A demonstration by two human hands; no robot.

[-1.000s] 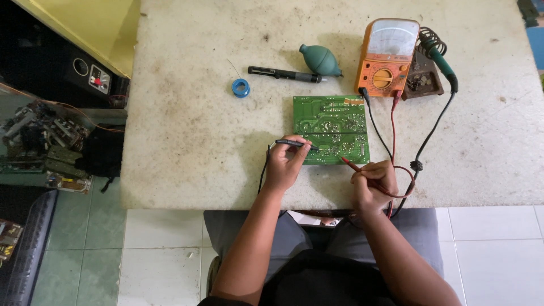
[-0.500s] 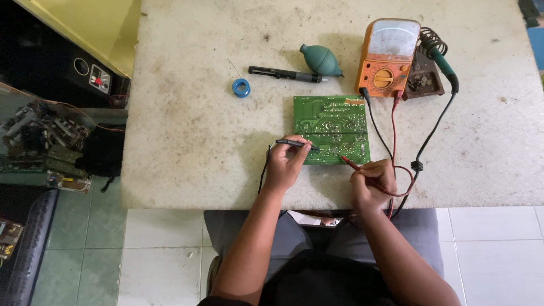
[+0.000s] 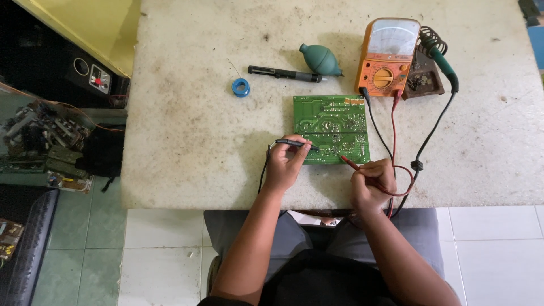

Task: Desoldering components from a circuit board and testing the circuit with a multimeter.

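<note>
Two probes are in my hands, and both tips rest on the green circuit board [image 3: 331, 129] that lies flat on the worn white table [image 3: 187, 130]. My left hand [image 3: 286, 164] sits just off the board's near left corner, fingers pinched shut around the black probe [image 3: 294, 143], which lies almost level and points across onto the board's near edge. My right hand [image 3: 371, 184] is just beyond the board's near right corner, fingers closed on the red probe [image 3: 351, 163], whose tip slants up onto that corner. Red and black leads run from my hands past the board's right side to the orange analog meter [image 3: 388, 56], which stands touching the board's far right corner. Right of the meter, a green-handled soldering iron [image 3: 439, 56] rests in its stand. Beyond the board's far edge lie a teal rubber blower bulb [image 3: 320, 59] and a black pen-shaped tool [image 3: 283, 73]; a small blue solder spool [image 3: 241, 87] sits off to the board's far left.
</note>
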